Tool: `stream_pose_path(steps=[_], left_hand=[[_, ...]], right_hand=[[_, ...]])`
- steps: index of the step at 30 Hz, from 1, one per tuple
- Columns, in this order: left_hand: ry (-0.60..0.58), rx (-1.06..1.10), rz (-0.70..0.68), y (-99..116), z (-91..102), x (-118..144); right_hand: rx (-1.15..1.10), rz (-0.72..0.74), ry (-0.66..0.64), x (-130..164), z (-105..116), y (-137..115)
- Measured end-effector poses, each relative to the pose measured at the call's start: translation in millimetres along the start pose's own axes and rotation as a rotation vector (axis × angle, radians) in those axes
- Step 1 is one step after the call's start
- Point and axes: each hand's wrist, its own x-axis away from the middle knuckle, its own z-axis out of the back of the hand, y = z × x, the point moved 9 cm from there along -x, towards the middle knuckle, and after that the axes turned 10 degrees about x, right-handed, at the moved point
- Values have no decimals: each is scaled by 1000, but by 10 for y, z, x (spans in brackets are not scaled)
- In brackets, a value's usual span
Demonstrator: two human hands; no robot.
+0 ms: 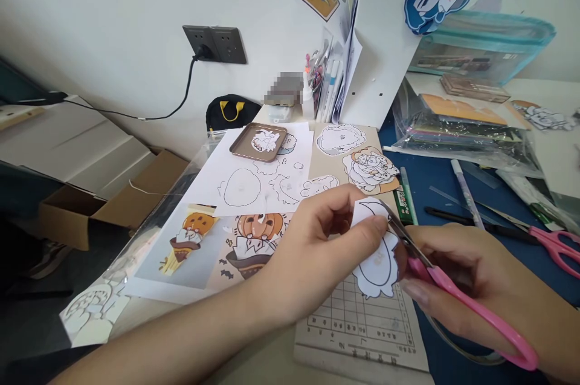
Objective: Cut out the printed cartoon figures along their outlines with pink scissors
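Observation:
My left hand pinches a white paper cut-out with a black outline, holding it up above the desk. My right hand grips pink-handled scissors, whose blades meet the cut-out's upper right edge. Both hands hover over a printed grid sheet at the desk's front.
Sticker sheets with a pumpkin figure and an outline sheet lie to the left. A metal tray sits behind them. A second pair of pink scissors, pens and plastic bags lie on the blue mat at right. A cardboard box stands on the floor.

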Motion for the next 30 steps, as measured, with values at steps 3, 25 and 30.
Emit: stream_pose_path(steps=[3, 25, 30], left_hand=[[-15, 13, 3, -12, 3, -6], [-32, -77, 21, -6, 30, -25], [-10, -144, -19, 47, 8, -38]], right_hand=[[43, 2, 8, -7, 12, -4], [149, -24, -22, 41, 51, 55], [114, -50, 43, 18, 55, 94]])
